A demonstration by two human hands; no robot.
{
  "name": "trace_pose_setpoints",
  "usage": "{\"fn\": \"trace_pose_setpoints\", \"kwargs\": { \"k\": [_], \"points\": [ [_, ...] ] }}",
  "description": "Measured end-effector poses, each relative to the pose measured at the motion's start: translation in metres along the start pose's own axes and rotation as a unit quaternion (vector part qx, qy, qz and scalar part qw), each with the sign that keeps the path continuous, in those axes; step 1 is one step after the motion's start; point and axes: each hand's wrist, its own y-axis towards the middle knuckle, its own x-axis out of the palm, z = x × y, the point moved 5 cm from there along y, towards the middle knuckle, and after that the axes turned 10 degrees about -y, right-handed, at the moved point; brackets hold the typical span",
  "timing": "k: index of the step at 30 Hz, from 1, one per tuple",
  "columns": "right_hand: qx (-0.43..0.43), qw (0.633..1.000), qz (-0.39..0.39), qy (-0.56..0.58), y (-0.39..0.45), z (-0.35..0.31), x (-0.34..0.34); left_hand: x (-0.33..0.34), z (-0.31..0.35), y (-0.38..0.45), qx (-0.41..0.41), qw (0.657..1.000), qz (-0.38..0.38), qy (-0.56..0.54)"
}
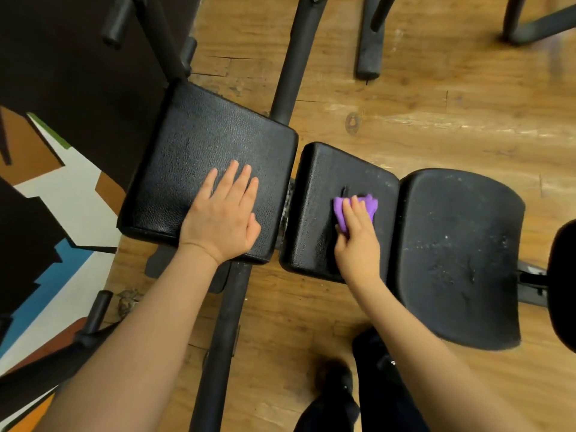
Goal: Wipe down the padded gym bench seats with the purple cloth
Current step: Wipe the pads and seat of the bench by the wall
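Fingers (353, 210) of the right hand (358, 241) curl down over the bunched purple cloth (369, 205), pressing it onto the middle pad (321, 188) of the bench — the cloth sits near that pad's centre, its purple edge showing past the fingertips. Over on the large left pad (199, 145), the left hand (221, 219) lies flat, its fingers straight and slightly spread, holding nothing. Just beside the middle pad on the right is a rounded seat pad (461, 244), dusted with pale specks. All three pads are black and lie in a row above a worn wooden floor (436, 104) — black frame tubes (224, 338) run beneath them.
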Motion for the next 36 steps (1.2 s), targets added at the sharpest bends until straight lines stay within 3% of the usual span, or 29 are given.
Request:
{"fn": "trace_pose_setpoints", "kwargs": {
  "k": [5, 11, 17, 25, 30, 36],
  "points": [
    [-0.024, 1.000, -0.011, -0.004, -0.081, 0.016, 0.000, 0.001, 0.001, -0.001, 0.002, 1.000, 0.000, -0.005],
    [-0.028, 1.000, -0.013, -0.003, -0.073, 0.019, 0.004, 0.001, 0.000, -0.002, -0.003, 1.000, -0.003, -0.013],
    [0.021, 1.000, 0.003, -0.002, 0.004, 0.019, 0.001, 0.000, -0.001, -0.001, -0.002, 1.000, 0.001, -0.006],
    [-0.019, 0.998, 0.014, -0.060, 0.106, 0.017, -0.013, 0.001, 0.000, 0.000, 0.000, 1.000, 0.002, -0.007],
    [0.001, 0.999, 0.004, -0.041, 0.084, 0.025, -0.010, -0.001, -0.001, 0.000, -0.004, 1.000, 0.001, -0.009],
    [0.016, 0.999, -0.007, -0.044, -0.007, 0.044, -0.007, 0.001, 0.000, 0.000, -0.001, 1.000, 0.000, -0.009]
  ]
}}
